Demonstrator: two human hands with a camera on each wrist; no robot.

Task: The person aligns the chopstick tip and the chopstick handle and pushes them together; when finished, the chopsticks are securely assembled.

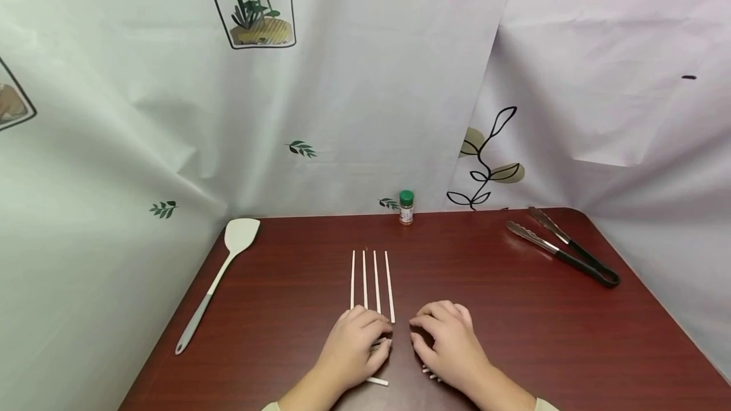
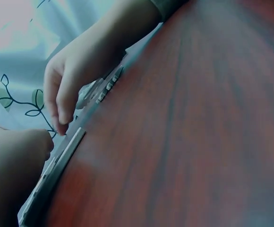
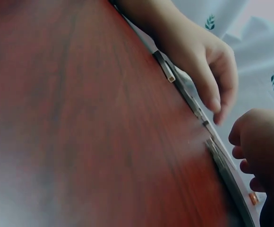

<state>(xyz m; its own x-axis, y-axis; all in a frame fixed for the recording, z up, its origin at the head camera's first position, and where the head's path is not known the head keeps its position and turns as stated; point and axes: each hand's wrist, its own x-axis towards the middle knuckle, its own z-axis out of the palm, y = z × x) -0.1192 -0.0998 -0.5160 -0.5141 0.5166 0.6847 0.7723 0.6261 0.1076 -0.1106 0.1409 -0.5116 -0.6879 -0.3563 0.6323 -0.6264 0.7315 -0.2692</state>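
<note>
Several thin white sticks (image 1: 389,287) lie side by side at the table's middle, pointing away from me. My left hand (image 1: 355,344) is over their near ends, fingers loosely bent. Beneath it another white stick (image 1: 378,382) shows one end, lying crosswise; the palm hides the rest. To the right, my right hand (image 1: 451,341) hovers with bent fingers over more white sticks, whose tips (image 1: 432,374) peek out below the thumb. In the right wrist view the left hand (image 3: 201,61) hangs with loose fingers. Nothing is visibly gripped by either hand.
A white spatula with a grey handle (image 1: 196,324) lies at the left. At the back edge stands a small green-capped jar (image 1: 406,208). Metal tongs with black handles (image 1: 582,264) rest at the right, spread apart. A patterned cloth (image 1: 365,94) hangs behind the dark red table (image 1: 285,284).
</note>
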